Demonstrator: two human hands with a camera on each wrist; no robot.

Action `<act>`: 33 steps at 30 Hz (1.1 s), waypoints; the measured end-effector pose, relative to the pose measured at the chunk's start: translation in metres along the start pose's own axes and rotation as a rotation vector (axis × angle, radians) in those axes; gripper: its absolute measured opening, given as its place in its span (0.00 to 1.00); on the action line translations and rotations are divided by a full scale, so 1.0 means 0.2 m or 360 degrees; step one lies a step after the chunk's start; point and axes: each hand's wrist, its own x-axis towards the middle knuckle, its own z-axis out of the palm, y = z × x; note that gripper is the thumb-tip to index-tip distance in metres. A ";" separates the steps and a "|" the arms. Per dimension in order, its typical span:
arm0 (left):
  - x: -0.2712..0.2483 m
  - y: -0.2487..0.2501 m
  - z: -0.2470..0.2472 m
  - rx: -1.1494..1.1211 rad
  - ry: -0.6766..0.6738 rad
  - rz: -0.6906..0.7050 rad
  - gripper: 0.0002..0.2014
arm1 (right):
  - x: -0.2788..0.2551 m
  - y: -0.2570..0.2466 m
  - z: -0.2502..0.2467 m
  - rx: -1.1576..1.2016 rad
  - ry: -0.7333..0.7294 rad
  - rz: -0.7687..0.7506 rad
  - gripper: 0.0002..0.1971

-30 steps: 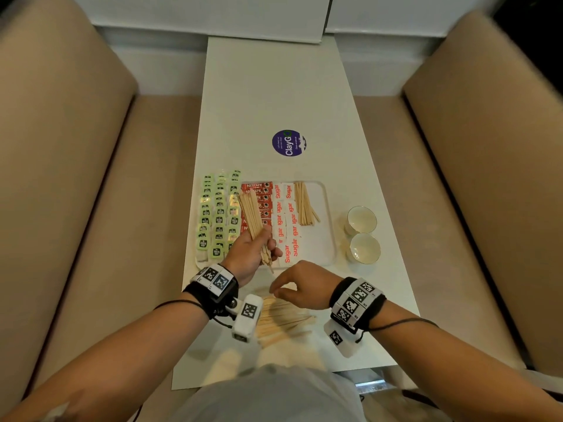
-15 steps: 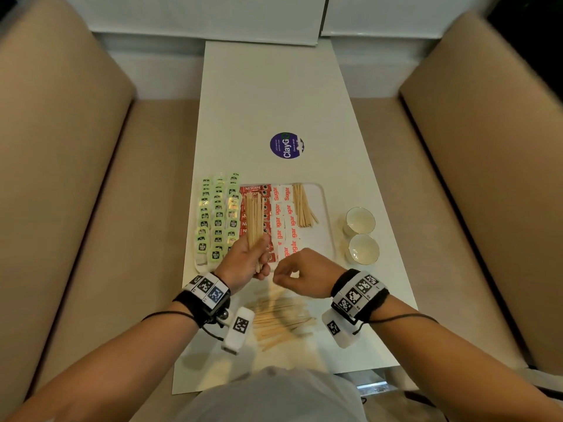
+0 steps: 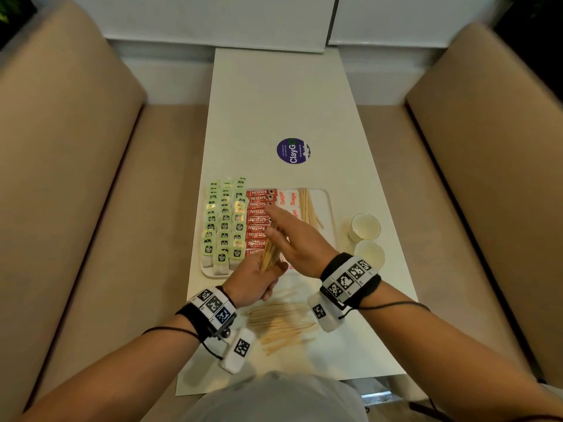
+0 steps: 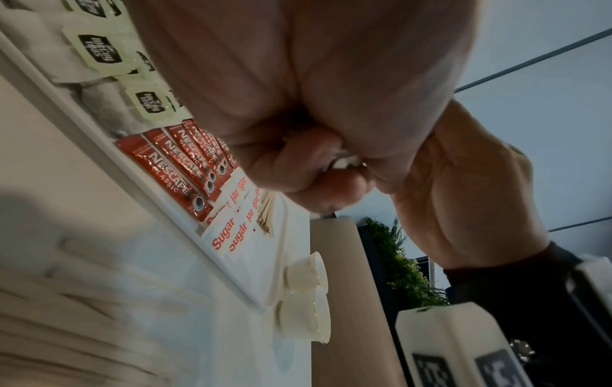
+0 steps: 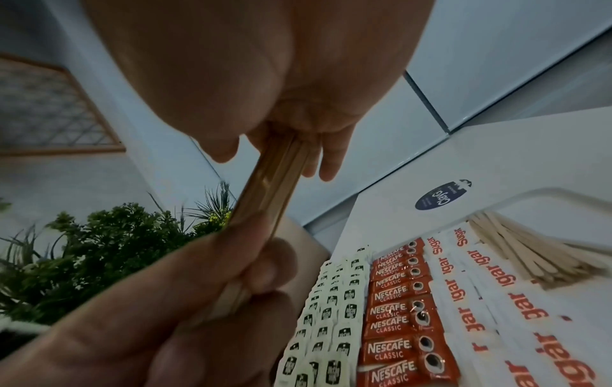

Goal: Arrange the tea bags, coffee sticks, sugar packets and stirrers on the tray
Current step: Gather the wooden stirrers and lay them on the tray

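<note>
My left hand (image 3: 259, 278) grips the lower end of a bundle of wooden stirrers (image 3: 270, 252) just above the near edge of the white tray (image 3: 330, 202). The right hand (image 3: 286, 233) lies along the bundle's right side with its fingers (image 5: 328, 162) straight, the thumb on the far side. On the tray, from left to right, lie rows of green-tagged tea bags (image 3: 225, 226), red coffee sticks (image 3: 259, 213), white sugar packets (image 3: 288, 197) and a fan of stirrers (image 3: 307, 205). More loose stirrers (image 3: 283, 324) lie on the table between my wrists.
Two small white cups (image 3: 365, 226) stand just right of the tray. A round purple sticker (image 3: 293, 150) sits on the white table (image 3: 274, 102) beyond the tray. Beige benches flank the table on both sides.
The right hand has left the loose stirrers on the table and moved forward over the tray, flat against the bundle. The left hand has shifted the bundle slightly right.
</note>
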 end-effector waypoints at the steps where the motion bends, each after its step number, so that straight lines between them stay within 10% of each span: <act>1: -0.01 0.00 0.00 0.0004 0.0004 -0.0007 0.09 | 0.00 0.00 -0.01 0.0017 0.0012 0.0002 0.27; 13: -0.01 0.00 -0.03 0.0268 -0.0036 -0.0015 0.15 | 0.03 0.03 -0.07 -0.0035 0.0137 -0.0064 0.20; 20: 0.06 0.00 -0.16 0.1127 -0.0323 0.0129 0.13 | -0.02 0.04 -0.03 -0.1017 -0.0622 -0.0180 0.26; 24: 0.07 0.05 -0.17 0.1386 -0.0421 0.0076 0.10 | -0.08 0.05 0.06 -0.0884 -0.0733 -0.0026 0.14; 33: 0.07 0.05 -0.24 0.0557 0.0006 0.0115 0.25 | -0.16 0.09 0.13 -0.0326 -0.0464 0.0260 0.04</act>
